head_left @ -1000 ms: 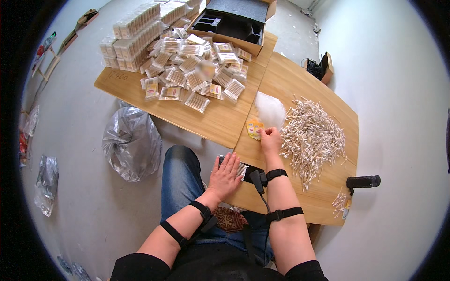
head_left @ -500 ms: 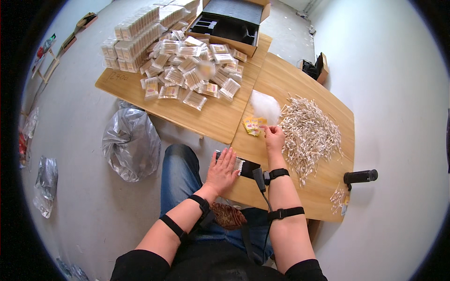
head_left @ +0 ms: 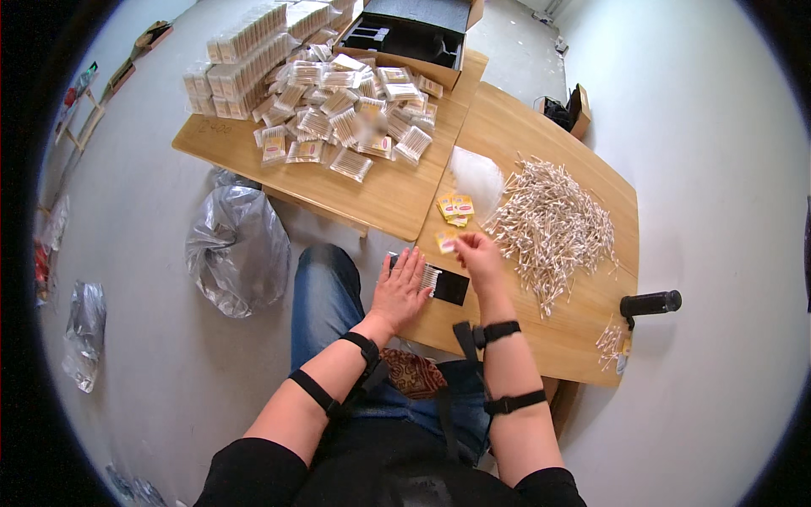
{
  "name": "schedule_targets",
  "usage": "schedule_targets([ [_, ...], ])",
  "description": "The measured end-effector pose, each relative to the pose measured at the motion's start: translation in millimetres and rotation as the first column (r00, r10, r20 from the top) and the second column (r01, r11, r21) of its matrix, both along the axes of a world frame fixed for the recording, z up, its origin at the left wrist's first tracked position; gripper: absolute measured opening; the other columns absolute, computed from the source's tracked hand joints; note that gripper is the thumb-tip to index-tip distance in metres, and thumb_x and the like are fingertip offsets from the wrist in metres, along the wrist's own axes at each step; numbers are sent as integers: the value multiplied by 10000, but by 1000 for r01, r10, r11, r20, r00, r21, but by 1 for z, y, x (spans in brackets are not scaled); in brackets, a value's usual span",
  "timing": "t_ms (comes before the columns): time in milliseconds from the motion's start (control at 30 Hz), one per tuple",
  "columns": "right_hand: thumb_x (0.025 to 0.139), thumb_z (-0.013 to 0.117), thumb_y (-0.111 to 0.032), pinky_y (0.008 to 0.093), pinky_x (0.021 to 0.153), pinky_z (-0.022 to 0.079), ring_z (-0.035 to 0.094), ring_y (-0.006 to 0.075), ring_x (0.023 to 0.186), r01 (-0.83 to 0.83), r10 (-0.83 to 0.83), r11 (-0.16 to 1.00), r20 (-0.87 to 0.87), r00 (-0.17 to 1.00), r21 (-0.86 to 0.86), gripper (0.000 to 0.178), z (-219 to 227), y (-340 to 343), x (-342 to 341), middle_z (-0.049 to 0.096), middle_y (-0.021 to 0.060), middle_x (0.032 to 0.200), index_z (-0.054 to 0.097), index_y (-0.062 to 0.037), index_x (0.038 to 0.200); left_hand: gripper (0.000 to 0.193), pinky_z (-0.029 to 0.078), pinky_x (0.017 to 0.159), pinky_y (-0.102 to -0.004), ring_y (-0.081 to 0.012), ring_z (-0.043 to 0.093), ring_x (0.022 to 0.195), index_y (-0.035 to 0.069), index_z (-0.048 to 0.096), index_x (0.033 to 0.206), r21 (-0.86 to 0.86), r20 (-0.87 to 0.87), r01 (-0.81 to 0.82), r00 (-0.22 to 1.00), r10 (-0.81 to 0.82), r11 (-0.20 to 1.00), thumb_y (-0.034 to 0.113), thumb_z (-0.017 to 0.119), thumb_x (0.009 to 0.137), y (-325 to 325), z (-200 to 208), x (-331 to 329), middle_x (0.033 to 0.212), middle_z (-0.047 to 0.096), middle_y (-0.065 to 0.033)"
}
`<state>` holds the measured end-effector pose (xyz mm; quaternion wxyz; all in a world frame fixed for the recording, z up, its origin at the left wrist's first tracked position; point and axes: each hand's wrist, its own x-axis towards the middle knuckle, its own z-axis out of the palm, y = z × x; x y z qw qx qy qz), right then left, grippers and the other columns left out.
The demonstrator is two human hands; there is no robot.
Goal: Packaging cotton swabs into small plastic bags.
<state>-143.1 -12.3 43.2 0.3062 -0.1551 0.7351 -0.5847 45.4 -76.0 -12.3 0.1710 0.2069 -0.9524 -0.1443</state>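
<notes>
My left hand (head_left: 400, 287) lies flat, fingers stretched out, over a row of cotton swabs (head_left: 430, 277) at the table's near edge. The swab ends show past its fingers, on a flat black piece (head_left: 453, 289) whose left part is mostly covered. A small yellow-and-white card (head_left: 445, 242) is pinched between the thumb and fingers of my right hand (head_left: 481, 258), just above the wood. Beyond it lies a small stack of similar cards (head_left: 455, 208). Behind the stack are thin clear plastic bags (head_left: 478, 177). A big loose heap of cotton swabs (head_left: 557, 228) spreads to the right.
Many filled swab packets (head_left: 338, 122) cover the left table, with stacked packs (head_left: 245, 76) behind. An open carton (head_left: 405, 42) with black contents stands at the back. A black cylinder (head_left: 650, 303) juts out by the right edge. A grey plastic bag (head_left: 236, 249) stands on the floor.
My right hand has moved from the card stack toward me and slightly left, carrying one card away. My left hand keeps its place on the swabs.
</notes>
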Motion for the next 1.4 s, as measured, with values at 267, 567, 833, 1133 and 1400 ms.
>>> schedule_targets([
  [267, 870, 681, -76, 218, 549, 477, 576, 76, 618, 84, -52, 984, -194, 980, 160, 121, -41, 56, 51, 645, 26, 758, 615, -7, 943, 626, 118, 1194, -485, -256, 278, 1447, 34, 365, 1468, -49, 7, 3, 1000, -3, 999, 359, 495, 949, 0, 0, -3, 1545, 341, -117],
  [567, 822, 668, -126, 328, 666, 533, 688, 226, 700, 45, 35, 975, -347, 937, 220, 154, -32, 39, 60, 703, 152, 798, 690, 0, 908, 622, 109, 1198, -479, -249, 264, 1454, 34, 372, 1464, -49, 14, -7, 1000, 7, 999, 349, 509, 945, 1, 0, -3, 1548, 333, -119],
  [833, 817, 669, -144, 401, 714, 526, 672, 325, 793, -92, 252, 930, -436, 864, 355, 137, -11, 22, 68, 691, 150, 857, 682, -32, 895, 602, 108, 1194, -476, -250, 248, 1458, 45, 394, 1458, -48, -3, -10, 1000, 10, 999, 380, 467, 963, 0, -5, -3, 1552, 326, -121],
  [1133, 834, 678, -185, 434, 682, 511, 647, 359, 797, -72, 291, 929, -597, 747, 363, 156, -4, 11, 67, 666, 150, 841, 620, -46, 876, 610, 117, 1191, -479, -248, 255, 1453, 56, 397, 1460, -85, 44, 14, 999, -10, 996, 402, 466, 962, -1, -1, -5, 1554, 322, -114],
  [1400, 863, 634, -148, 462, 902, 441, 550, 358, 1078, 331, 108, 899, -876, 469, 288, 251, -20, 138, 31, 599, 167, 1118, 584, -54, 1090, 642, 56, 1182, -543, -269, 209, 1473, 49, 342, 1485, -36, 62, 20, 998, -18, 999, 404, 465, 965, 2, -3, -4, 1575, 281, -120],
])
